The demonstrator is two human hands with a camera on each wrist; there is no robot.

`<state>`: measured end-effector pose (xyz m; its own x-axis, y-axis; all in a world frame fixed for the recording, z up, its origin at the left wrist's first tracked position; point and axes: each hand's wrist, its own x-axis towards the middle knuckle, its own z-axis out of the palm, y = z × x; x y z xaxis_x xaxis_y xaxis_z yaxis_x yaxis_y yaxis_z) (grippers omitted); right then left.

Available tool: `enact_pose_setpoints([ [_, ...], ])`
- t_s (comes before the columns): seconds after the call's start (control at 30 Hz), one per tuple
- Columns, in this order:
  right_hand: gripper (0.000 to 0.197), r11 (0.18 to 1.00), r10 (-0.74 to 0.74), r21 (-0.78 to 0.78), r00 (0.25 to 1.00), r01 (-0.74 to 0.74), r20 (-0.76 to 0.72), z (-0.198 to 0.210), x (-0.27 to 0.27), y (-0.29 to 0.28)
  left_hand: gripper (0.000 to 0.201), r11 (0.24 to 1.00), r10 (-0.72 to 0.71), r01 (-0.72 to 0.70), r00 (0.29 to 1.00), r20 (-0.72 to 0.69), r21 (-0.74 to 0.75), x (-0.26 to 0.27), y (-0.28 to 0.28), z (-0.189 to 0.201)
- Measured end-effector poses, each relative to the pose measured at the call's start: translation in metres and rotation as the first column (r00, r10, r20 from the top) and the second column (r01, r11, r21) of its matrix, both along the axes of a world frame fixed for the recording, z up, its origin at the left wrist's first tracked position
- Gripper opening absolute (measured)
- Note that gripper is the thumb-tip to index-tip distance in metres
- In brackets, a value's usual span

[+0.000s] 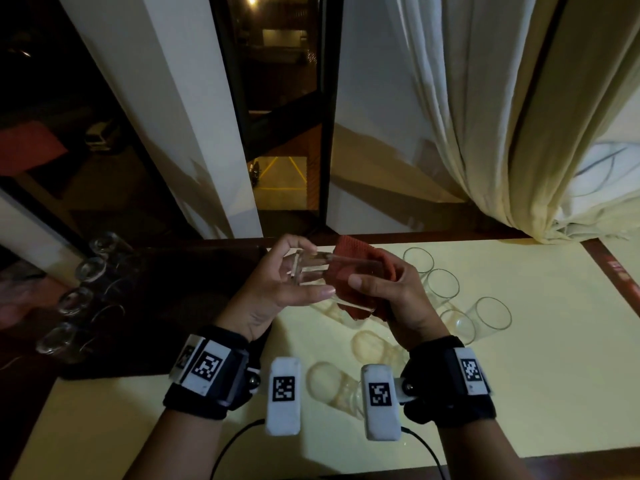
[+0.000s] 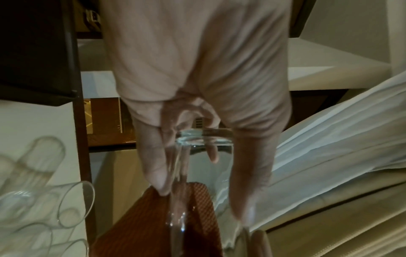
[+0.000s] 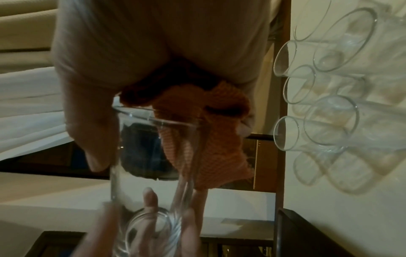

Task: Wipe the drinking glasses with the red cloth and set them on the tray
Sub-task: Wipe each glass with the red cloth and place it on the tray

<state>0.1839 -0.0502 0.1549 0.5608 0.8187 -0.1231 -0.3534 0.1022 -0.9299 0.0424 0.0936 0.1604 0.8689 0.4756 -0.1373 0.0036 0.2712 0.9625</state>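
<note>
Wiping is under way on one drinking glass (image 1: 320, 275), held on its side above the bench (image 1: 519, 375) between both hands. The left hand (image 1: 277, 289) curls its fingers (image 2: 158, 167) round the thick base end. The right hand (image 1: 398, 296) grips the red cloth (image 1: 353, 268), bunched at the rim end with part of it showing through the glass wall.

By my count four glasses (image 1: 72, 299) already stand in a row on the dark tray (image 1: 180, 306) at nine o'clock, so those look finished. About seven unwiped glasses (image 1: 446, 289) wait on the bench, from one to six o'clock of the hands; the exact number is hard to tell through the glare. I judge the task somewhat under halfway: the held glass needs finishing and placing on the tray, then the rest follow.
</note>
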Motion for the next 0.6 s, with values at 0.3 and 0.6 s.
enact_pose_setpoints([
  [0.3, 0.057, 0.999, 0.044, 0.022, 0.998, -0.045, 0.038, 0.0044, -0.0025, 0.0026, 0.065, 1.0, 0.003, -0.005, 0.995, -0.1, -0.025, 0.0035, -0.0056, 0.0066],
  [0.6, 0.065, 0.997, 0.032, -0.07, 0.997, -0.037, -0.074, -0.0002, -0.0066, 0.0067, 0.046, 0.984, 0.144, -0.136, 0.988, -0.063, 0.117, 0.0027, -0.007, 0.0018],
])
